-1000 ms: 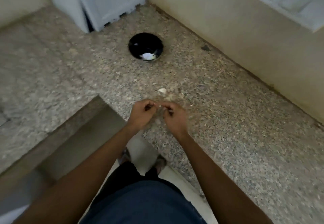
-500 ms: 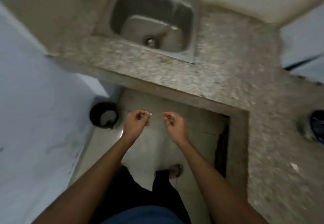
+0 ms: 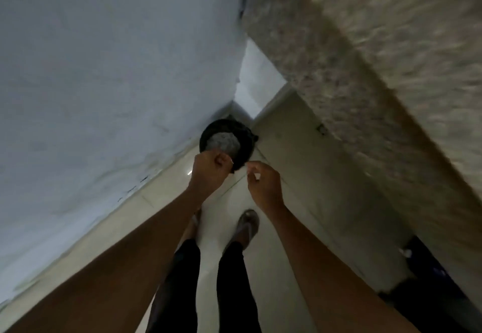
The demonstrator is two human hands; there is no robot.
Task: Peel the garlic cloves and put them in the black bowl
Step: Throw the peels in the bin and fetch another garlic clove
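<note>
Two small pale bits only, no whole clove plainly seen. Left hand (image 3: 211, 169) held just above the near rim of the round black floor bin with grey contents (image 3: 225, 141), fingers curled tight and pinching a small pale garlic piece (image 3: 231, 161) at the tips. Right hand (image 3: 264, 185) just right of the bin and apart from the left hand, thumb and forefinger nipped on a thin pale scrap (image 3: 257, 176). Cannot tell clove from skin in either: too small, and blurred. Black bowl of the task not in view.

Handling, judged: clove light, firm, slightly tacky once bared, likely to squirt from a hard pinch; best held across its flat sides. Skin papery, near weightless, prone to cling to the fingers and drift on release, so better let go low over the bin mouth. Probably shedding peel here, clove to be carried to the bowl afterwards.

Room, all relative to the bin: blue-grey plastered wall (image 3: 104, 71) hard against its left side; speckled granite counter edge (image 3: 365, 71) overhanging to its right; corner closed behind it. Pale tiled floor (image 3: 300, 163) open on the near side, with sandalled foot (image 3: 247, 224) planted there. Mind the counter edge on turning right.
</note>
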